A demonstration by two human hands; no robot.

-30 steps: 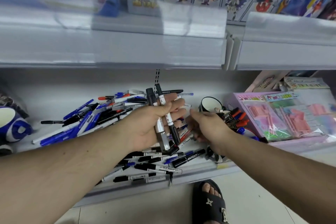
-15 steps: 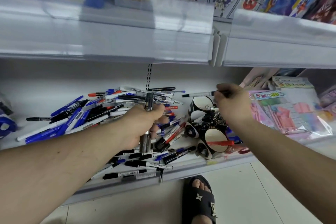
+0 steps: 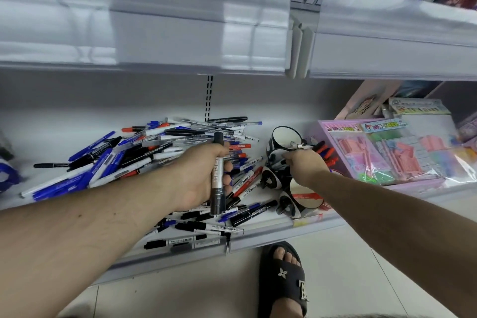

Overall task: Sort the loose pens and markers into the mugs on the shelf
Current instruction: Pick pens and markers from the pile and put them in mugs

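Silver-barrelled and black at both ends, a thick marker stands nearly upright in the left hand, whose fingers curl round its middle; the top cap pokes above the fist and the lower end hangs below the palm, over the pile of pens and markers. That pile of blue, black, red and white barrels spreads across the white shelf, from the back wall to the front lip, mostly left of and beneath the left hand.

To the right, the right hand is down among a cluster of black-and-white mugs. Its fingers are curled, and a white pen with a dark tip juts out to the left from under them, over one mug's mouth; whether the fingers actually pinch it I cannot tell. Red-capped markers stand in a mug just behind the hand. A nearer mug lies tilted toward the shelf edge with a red marker across its opening.

Right of the mugs sit pink stationery packs. A foot in a black sandal stands on the tiled floor below.
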